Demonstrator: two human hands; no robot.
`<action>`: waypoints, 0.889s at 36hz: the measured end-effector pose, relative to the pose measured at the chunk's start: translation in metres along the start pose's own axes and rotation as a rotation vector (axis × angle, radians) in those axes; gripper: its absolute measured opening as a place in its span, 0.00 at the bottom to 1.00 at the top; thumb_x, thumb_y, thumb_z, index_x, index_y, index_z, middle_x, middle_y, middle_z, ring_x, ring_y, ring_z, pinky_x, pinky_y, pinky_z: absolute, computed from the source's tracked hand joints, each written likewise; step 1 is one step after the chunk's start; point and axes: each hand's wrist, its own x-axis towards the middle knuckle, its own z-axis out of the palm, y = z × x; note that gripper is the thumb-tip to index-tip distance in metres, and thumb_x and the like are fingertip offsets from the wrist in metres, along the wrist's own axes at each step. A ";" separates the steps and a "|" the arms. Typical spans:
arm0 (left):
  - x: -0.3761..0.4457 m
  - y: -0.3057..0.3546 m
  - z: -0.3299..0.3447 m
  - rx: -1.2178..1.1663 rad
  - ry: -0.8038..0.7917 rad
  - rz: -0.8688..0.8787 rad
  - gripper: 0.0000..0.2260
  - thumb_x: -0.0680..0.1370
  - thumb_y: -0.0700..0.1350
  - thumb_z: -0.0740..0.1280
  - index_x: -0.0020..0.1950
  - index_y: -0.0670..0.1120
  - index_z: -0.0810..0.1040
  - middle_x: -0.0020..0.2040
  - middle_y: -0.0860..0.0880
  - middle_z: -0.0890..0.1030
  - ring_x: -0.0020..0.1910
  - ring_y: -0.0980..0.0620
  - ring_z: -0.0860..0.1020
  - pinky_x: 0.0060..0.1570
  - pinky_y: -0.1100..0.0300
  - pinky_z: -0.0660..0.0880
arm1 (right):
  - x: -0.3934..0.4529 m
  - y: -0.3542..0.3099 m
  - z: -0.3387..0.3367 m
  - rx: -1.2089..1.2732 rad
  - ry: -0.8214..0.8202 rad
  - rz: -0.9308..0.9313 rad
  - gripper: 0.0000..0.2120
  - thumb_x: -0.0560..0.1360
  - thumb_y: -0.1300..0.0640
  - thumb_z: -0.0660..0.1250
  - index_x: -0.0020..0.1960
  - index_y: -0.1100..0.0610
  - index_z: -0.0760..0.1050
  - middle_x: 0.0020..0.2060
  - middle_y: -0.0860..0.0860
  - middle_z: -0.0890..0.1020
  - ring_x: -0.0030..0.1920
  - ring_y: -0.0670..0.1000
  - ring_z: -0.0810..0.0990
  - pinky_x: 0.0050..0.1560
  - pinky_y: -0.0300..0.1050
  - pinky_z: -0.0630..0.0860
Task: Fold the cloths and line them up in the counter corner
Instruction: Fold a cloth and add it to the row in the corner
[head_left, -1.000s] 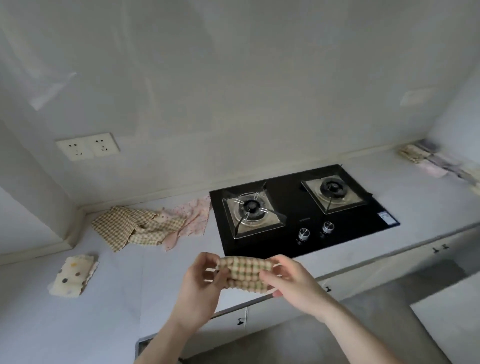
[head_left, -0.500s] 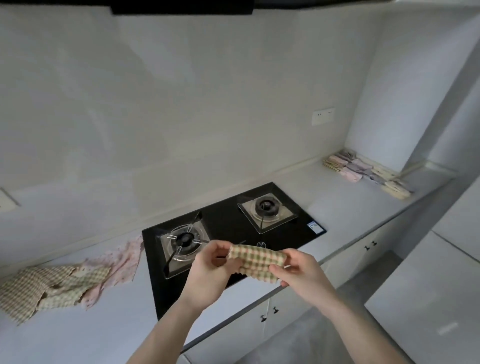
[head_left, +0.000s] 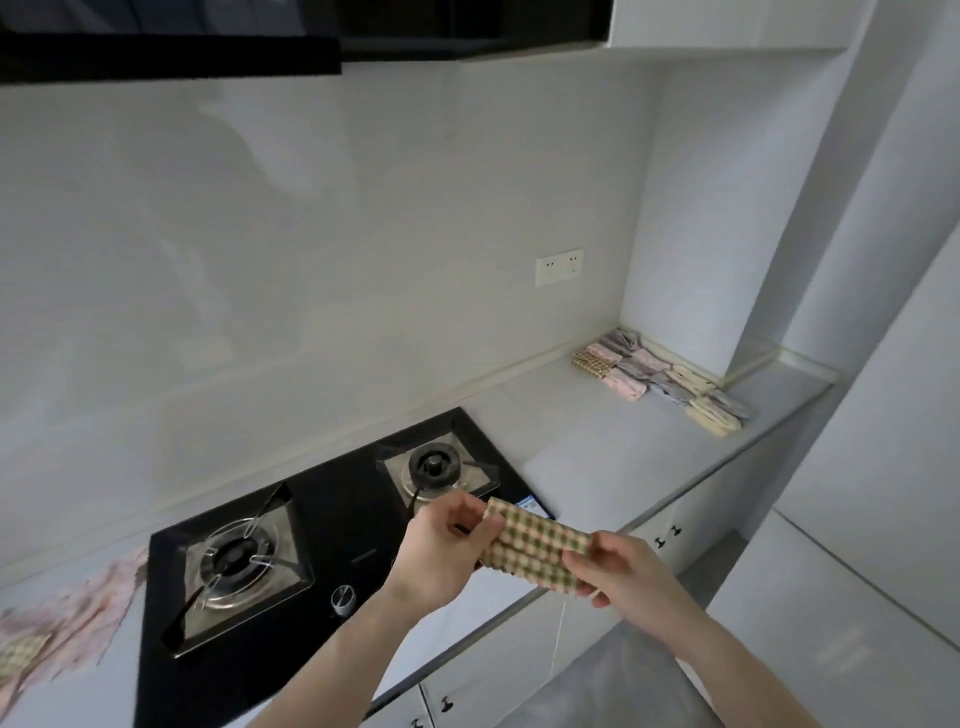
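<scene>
left hand (head_left: 441, 553): bare, no glove | right hand (head_left: 618, 571): bare | forearms: sleeveless

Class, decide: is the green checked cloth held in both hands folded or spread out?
Folded. The green checked cloth is a compact, layered rectangle pinched between the left hand and right hand.

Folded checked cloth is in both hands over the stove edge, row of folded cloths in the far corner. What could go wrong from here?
1. The folded green-and-cream checked cloth is only pinched at its ends by the left hand and right hand; releasing one end may let the fold spring open.
2. The row of folded pastel cloths sits packed in the corner; setting this one down carelessly could knock the row askew.
3. It hangs near the black glass gas hob; dropped, it could land on a burner.
</scene>
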 end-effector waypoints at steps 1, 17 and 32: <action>0.009 0.003 0.006 0.007 -0.008 -0.010 0.06 0.79 0.49 0.71 0.49 0.47 0.82 0.43 0.51 0.85 0.39 0.57 0.82 0.36 0.67 0.77 | 0.005 0.002 -0.007 0.007 0.008 0.002 0.09 0.78 0.51 0.71 0.52 0.56 0.81 0.42 0.49 0.87 0.43 0.49 0.86 0.45 0.43 0.80; 0.202 0.018 0.087 0.130 -0.099 0.028 0.06 0.78 0.51 0.72 0.42 0.53 0.83 0.38 0.54 0.84 0.36 0.58 0.79 0.40 0.58 0.78 | 0.149 0.017 -0.119 0.038 0.173 0.132 0.08 0.78 0.58 0.71 0.43 0.60 0.77 0.30 0.53 0.81 0.31 0.48 0.79 0.37 0.44 0.73; 0.332 0.024 0.099 0.288 -0.212 -0.022 0.02 0.78 0.50 0.70 0.47 0.55 0.82 0.49 0.54 0.82 0.45 0.54 0.81 0.37 0.69 0.74 | 0.247 0.033 -0.178 0.393 0.486 0.370 0.02 0.81 0.58 0.67 0.49 0.56 0.77 0.45 0.58 0.83 0.46 0.56 0.81 0.51 0.52 0.77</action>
